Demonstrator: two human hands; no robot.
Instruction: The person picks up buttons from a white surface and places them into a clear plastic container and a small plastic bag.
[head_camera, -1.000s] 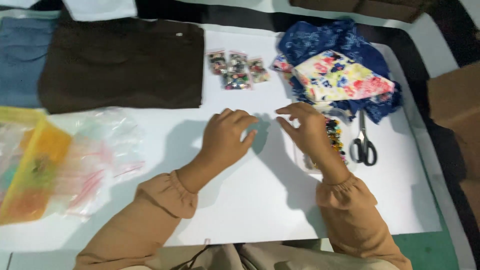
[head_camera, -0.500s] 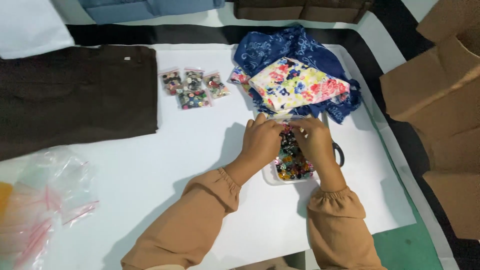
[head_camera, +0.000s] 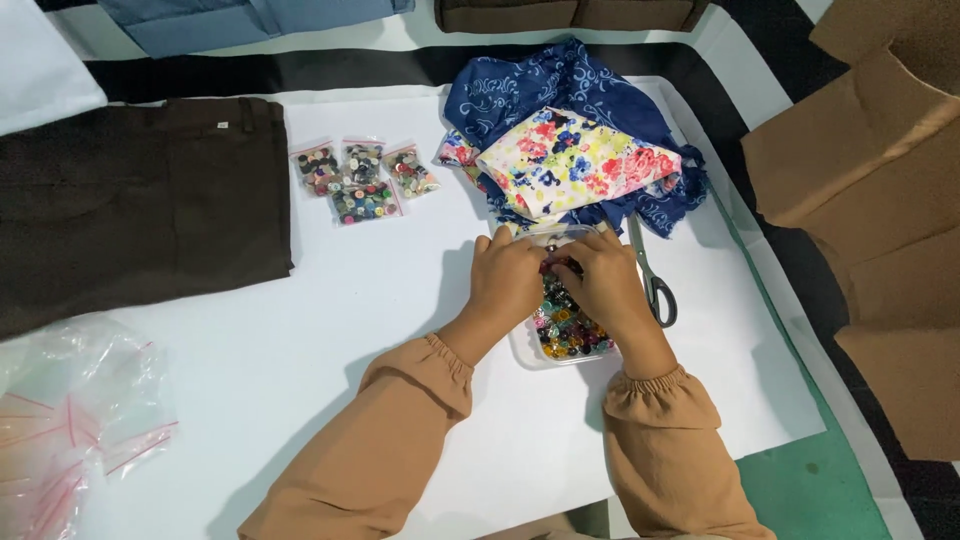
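Note:
A clear plastic tray (head_camera: 524, 352) full of mixed coloured buttons (head_camera: 568, 328) lies on the white table sheet (head_camera: 400, 300). My left hand (head_camera: 508, 282) and my right hand (head_camera: 600, 280) meet over the tray's far end, fingers curled together, pinching something small and dark between them; I cannot tell exactly what it is. Both wrists wear tan gathered sleeves. Several small clear bags of buttons (head_camera: 362, 182) lie to the upper left of my hands.
Scissors (head_camera: 652, 280) lie just right of my right hand. Folded floral and blue patterned cloth (head_camera: 575, 150) sits behind the tray. Dark brown trousers (head_camera: 130, 205) lie at left, empty zip bags (head_camera: 70, 420) at lower left, cardboard pieces (head_camera: 880, 200) at right.
The view has swung right and closer. My hands moved from the open sheet to the button tray and closed together over its far end.

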